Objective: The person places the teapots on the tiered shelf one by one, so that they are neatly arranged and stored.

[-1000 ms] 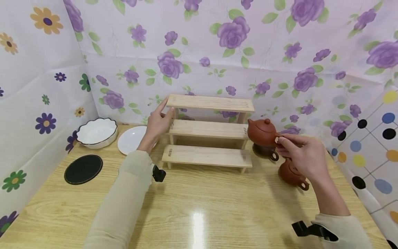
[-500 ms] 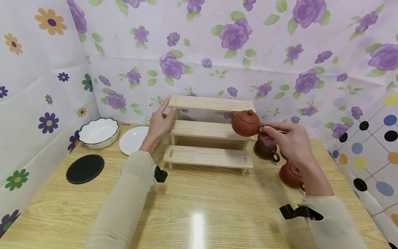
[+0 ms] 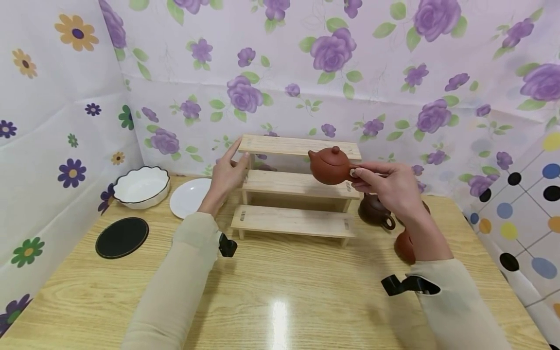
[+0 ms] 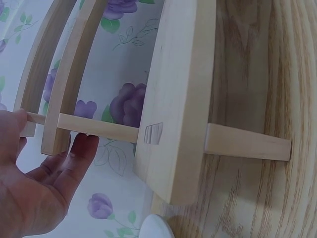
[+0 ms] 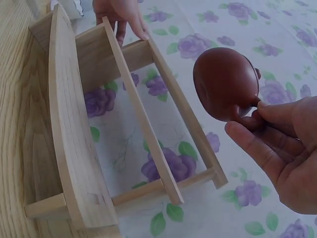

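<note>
My right hand (image 3: 389, 187) pinches the handle of a reddish-brown clay teapot (image 3: 331, 166), which is raised level in front of the upper tiers of a three-tier wooden shelf (image 3: 293, 221). From the right wrist view, the underside of the teapot (image 5: 225, 82) shows, with the thumb and fingers of my right hand (image 5: 292, 148) at its handle. At the shelf's left end, my left hand (image 3: 227, 177) grips the side near the top board. Thumb and fingers of my left hand (image 4: 37, 183) lie on either side of the wooden end there.
A dark brown teapot (image 3: 374, 210) stands right of the shelf; another reddish teapot (image 3: 404, 247) is partly hidden by my right forearm. On the left are a white scalloped bowl (image 3: 142, 187), a white plate (image 3: 188, 197) and a black round mat (image 3: 122, 237). Floral cloth walls (image 3: 280, 63) enclose the table.
My right hand has carried the teapot leftward and slightly up, from the shelf's right end to in front of its upper tiers. My left hand has stayed at the shelf's left end.
</note>
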Available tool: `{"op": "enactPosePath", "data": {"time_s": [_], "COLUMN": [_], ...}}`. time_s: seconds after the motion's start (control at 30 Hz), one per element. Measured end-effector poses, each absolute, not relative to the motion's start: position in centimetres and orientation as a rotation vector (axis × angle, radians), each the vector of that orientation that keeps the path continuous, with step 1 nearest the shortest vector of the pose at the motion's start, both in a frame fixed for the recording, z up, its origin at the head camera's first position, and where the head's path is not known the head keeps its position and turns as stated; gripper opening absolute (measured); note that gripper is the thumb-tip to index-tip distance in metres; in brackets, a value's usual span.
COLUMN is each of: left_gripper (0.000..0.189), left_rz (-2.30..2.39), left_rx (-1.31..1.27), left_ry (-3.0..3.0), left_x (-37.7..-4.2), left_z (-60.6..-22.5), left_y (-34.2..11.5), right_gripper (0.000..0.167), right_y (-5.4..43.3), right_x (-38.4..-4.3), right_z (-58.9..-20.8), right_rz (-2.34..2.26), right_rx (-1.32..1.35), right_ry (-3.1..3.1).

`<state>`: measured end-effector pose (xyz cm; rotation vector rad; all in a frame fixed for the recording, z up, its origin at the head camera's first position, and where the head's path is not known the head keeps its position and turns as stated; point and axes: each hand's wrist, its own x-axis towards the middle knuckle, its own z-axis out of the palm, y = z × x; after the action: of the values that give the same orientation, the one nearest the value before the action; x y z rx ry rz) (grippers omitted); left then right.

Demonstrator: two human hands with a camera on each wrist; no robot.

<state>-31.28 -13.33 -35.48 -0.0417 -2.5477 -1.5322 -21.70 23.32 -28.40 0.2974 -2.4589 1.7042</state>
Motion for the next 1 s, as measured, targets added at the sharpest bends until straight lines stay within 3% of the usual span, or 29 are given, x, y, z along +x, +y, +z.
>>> {"op": "enactPosePath", "data": {"time_s": [1.0], "left_gripper": [0.06], "left_rz": [-1.478], "left_rx": [-0.046], "left_ry": [-2.562], "left_x": [-31.3], "left_z": [-35.5], "left_y": [-13.4], "right_gripper": [0.028], "right_y": [18.6], "right_x": [-26.2], "right_z": [-26.9], "right_rz": [1.721], "right_rx": [0.368], "right_ry": [-2.424]}}
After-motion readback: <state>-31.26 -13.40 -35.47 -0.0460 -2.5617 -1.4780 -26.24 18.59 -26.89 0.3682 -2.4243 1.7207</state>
